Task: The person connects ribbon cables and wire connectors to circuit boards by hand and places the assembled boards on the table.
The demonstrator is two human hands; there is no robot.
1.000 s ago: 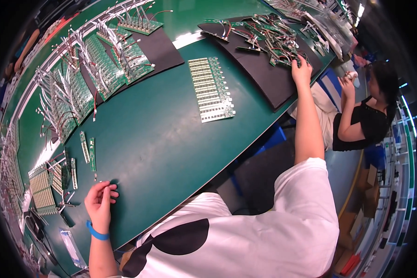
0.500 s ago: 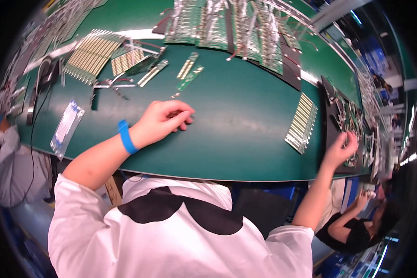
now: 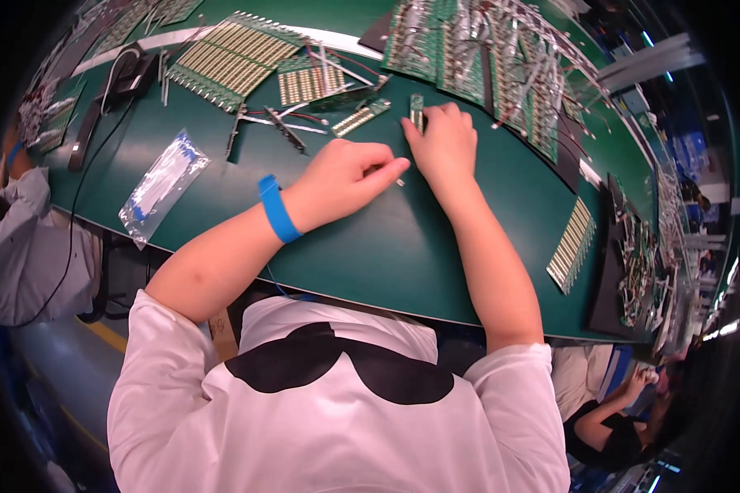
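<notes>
Two hands meet near the middle of a green table (image 3: pixel 222 197). The left hand (image 3: pixel 345 177), with a blue wristband (image 3: pixel 278 209) on its wrist, is curled loosely with the finger and thumb tips pinched together; something small may sit between them, but it is too small to tell. The right hand (image 3: pixel 446 141) lies knuckles up, its fingers pressed down on the lower end of a narrow green circuit strip (image 3: pixel 416 108) that rests flat on the table.

Just left of that strip lies a second short strip (image 3: pixel 360 119) at a slant, then a few loose wires and thin tools (image 3: pixel 284 127). Behind them sit a small gold-striped board (image 3: pixel 308 82) and a larger striped panel (image 3: pixel 226 62). Boards with wire leads (image 3: pixel 485 57) crowd the table edge beyond the right hand. A clear plastic bag (image 3: pixel 160 185) lies well to the left, near a black cable (image 3: pixel 99 107). Another striped panel (image 3: pixel 571 245) rests well apart on the right. Other people sit at either end, one in a pale sleeve (image 3: pixel 33 238) on the left.
</notes>
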